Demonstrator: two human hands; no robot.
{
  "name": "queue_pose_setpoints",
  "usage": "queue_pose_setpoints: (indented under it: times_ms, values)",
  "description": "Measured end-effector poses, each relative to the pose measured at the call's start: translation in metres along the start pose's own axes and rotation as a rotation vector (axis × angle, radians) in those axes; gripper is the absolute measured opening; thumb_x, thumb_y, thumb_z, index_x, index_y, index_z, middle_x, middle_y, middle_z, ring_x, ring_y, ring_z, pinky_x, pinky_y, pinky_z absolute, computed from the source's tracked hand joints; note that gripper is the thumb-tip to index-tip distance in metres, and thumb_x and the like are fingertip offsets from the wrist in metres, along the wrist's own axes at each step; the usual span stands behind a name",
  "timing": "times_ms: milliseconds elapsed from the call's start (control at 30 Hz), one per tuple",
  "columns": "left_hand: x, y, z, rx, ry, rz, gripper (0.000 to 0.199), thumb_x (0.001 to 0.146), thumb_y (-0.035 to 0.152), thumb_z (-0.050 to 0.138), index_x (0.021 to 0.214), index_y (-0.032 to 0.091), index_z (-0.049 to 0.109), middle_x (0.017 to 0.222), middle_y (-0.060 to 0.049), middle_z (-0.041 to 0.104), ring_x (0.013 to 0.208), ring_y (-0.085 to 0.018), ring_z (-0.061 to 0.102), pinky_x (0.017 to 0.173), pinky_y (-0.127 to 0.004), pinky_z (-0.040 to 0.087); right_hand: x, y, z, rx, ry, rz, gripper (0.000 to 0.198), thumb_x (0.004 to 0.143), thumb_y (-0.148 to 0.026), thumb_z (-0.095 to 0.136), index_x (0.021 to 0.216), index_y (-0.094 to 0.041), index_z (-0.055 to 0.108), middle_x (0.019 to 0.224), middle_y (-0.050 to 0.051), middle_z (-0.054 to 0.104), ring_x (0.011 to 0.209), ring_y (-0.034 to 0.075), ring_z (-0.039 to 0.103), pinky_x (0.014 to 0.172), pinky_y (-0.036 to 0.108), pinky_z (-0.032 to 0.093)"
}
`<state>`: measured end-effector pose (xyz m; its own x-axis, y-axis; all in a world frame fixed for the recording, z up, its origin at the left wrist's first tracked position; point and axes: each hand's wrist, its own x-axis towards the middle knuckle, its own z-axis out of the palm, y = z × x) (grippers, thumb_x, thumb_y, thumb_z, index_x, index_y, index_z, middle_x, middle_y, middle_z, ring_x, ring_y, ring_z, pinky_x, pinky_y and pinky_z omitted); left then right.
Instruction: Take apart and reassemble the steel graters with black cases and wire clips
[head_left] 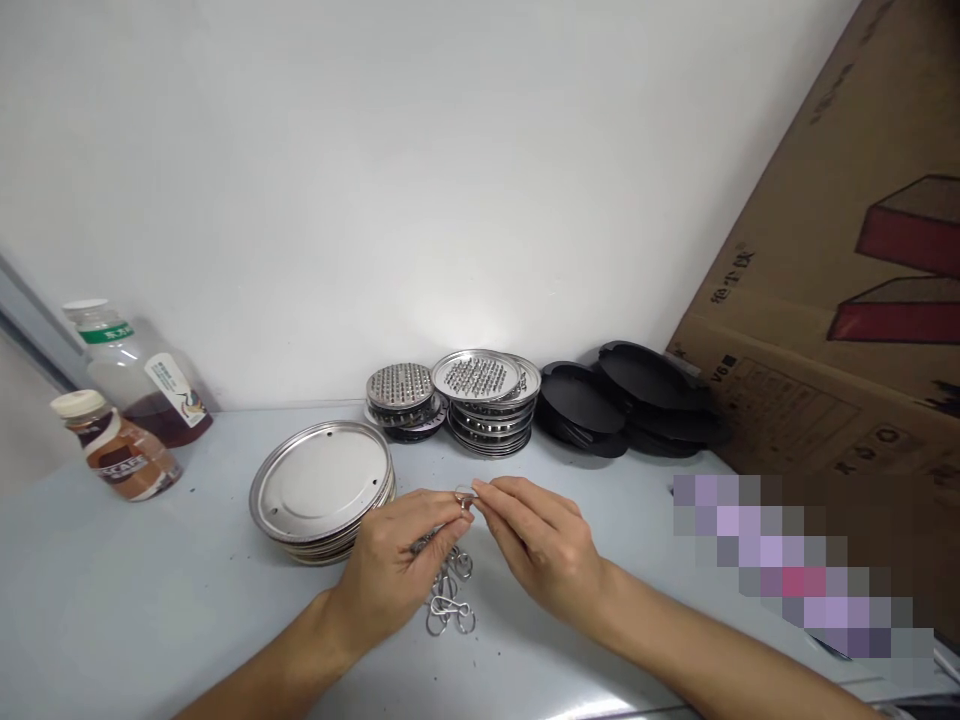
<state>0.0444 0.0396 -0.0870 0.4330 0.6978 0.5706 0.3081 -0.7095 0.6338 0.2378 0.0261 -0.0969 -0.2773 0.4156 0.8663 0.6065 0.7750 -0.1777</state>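
My left hand (397,555) and my right hand (544,545) meet at the fingertips in the middle of the view. Pinched between them is a small metal ring (465,491), with a bit of shiny metal at its lower side too small to make out. Both hands are closed on it. Just below, a loose heap of metal rings and wire clips (451,606) lies on the table, partly covered by my left hand. Behind my left wrist stands a stack of round metal plates (322,485), the top one with small holes near its rim.
Stacks of round grater discs (480,377) stand along the wall, with black round trays (581,400) to their right. A large cardboard box (795,380) leans in at the right. Two bottles, one with a brown label (124,455), stand at the left. A blurred patch covers the right foreground.
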Motion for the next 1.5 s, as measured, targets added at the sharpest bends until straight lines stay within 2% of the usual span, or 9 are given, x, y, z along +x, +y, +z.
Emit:
queue_pose_setpoints:
  times_ms: [500, 733, 800, 967, 1067, 1167, 1233, 1400, 1500]
  values:
    - [-0.003, -0.001, 0.0, -0.069, 0.043, -0.028, 0.025, 0.088, 0.014, 0.063, 0.106, 0.026, 0.075, 0.106, -0.005, 0.075, 0.097, -0.023, 0.071, 0.09, -0.035, 0.056, 0.002, -0.004, 0.006, 0.06, 0.029, 0.07, 0.035, 0.09, -0.004, 0.055, 0.121, -0.018, 0.061, 0.095, 0.011, 0.071, 0.084, 0.019, 0.069, 0.071, 0.031, 0.06]
    - [-0.002, -0.002, 0.005, -0.082, 0.035, -0.046, 0.023, 0.089, 0.016, 0.063, 0.104, 0.028, 0.075, 0.101, -0.004, 0.076, 0.092, -0.021, 0.071, 0.085, -0.032, 0.056, 0.003, -0.004, 0.008, 0.15, 0.022, 0.12, 0.036, 0.09, -0.005, 0.055, 0.121, -0.02, 0.064, 0.096, 0.011, 0.072, 0.085, 0.019, 0.069, 0.073, 0.031, 0.059]
    - [0.0, -0.002, 0.005, -0.067, 0.062, -0.057, 0.02, 0.089, 0.016, 0.063, 0.101, 0.026, 0.076, 0.1, -0.004, 0.076, 0.093, -0.021, 0.071, 0.087, -0.032, 0.055, 0.007, -0.005, 0.006, 0.278, -0.017, 0.262, 0.028, 0.091, -0.011, 0.055, 0.114, -0.021, 0.069, 0.094, 0.01, 0.072, 0.083, 0.019, 0.069, 0.073, 0.032, 0.059]
    - [0.005, -0.002, 0.0, -0.033, 0.039, 0.01, 0.02, 0.09, 0.013, 0.06, 0.102, 0.024, 0.072, 0.101, -0.005, 0.075, 0.096, -0.02, 0.069, 0.087, -0.031, 0.053, 0.023, 0.004, -0.007, 0.888, -0.257, 0.888, 0.024, 0.086, -0.035, 0.067, 0.098, -0.016, 0.074, 0.077, 0.004, 0.068, 0.063, 0.015, 0.065, 0.058, 0.029, 0.058]
    - [0.006, -0.002, -0.001, -0.004, -0.047, 0.093, 0.021, 0.091, 0.01, 0.057, 0.103, 0.022, 0.07, 0.098, -0.005, 0.073, 0.094, -0.019, 0.067, 0.086, -0.031, 0.052, 0.027, 0.018, -0.014, 1.002, -0.358, 1.049, 0.025, 0.074, -0.037, 0.078, 0.082, -0.013, 0.075, 0.065, 0.001, 0.065, 0.052, 0.009, 0.053, 0.046, 0.02, 0.047]
    - [0.003, -0.002, 0.004, 0.012, -0.127, 0.127, 0.02, 0.091, 0.008, 0.056, 0.101, 0.02, 0.069, 0.092, -0.006, 0.072, 0.088, -0.018, 0.066, 0.083, -0.03, 0.052, 0.026, 0.023, -0.014, 1.009, -0.396, 1.085, 0.025, 0.07, -0.036, 0.08, 0.074, -0.012, 0.074, 0.061, 0.0, 0.064, 0.043, 0.004, 0.042, 0.039, 0.018, 0.032]
    - [0.0, -0.001, 0.01, 0.024, -0.15, 0.12, 0.02, 0.092, 0.008, 0.055, 0.1, 0.019, 0.069, 0.088, -0.006, 0.072, 0.083, -0.018, 0.066, 0.081, -0.03, 0.052, 0.024, 0.016, -0.01, 0.974, -0.373, 1.089, 0.026, 0.071, -0.038, 0.079, 0.074, -0.013, 0.072, 0.059, 0.0, 0.063, 0.039, 0.004, 0.041, 0.038, 0.019, 0.03]
    - [0.002, 0.003, 0.025, -0.035, -0.117, 0.202, 0.023, 0.092, 0.008, 0.053, 0.101, 0.02, 0.071, 0.092, -0.005, 0.074, 0.083, -0.017, 0.067, 0.077, -0.029, 0.053, 0.028, 0.0, -0.007, 0.768, -0.174, 1.03, 0.027, 0.073, -0.041, 0.076, 0.074, -0.014, 0.073, 0.065, 0.002, 0.065, 0.051, 0.009, 0.05, 0.044, 0.021, 0.036]
    - [0.007, 0.001, 0.026, -0.023, -0.093, 0.156, 0.018, 0.092, 0.012, 0.058, 0.1, 0.019, 0.072, 0.094, -0.004, 0.075, 0.086, -0.016, 0.068, 0.08, -0.027, 0.053, 0.037, 0.026, -0.032, 0.588, -0.127, 0.919, 0.026, 0.075, -0.041, 0.074, 0.079, -0.016, 0.075, 0.071, 0.003, 0.068, 0.062, 0.012, 0.055, 0.053, 0.023, 0.041]
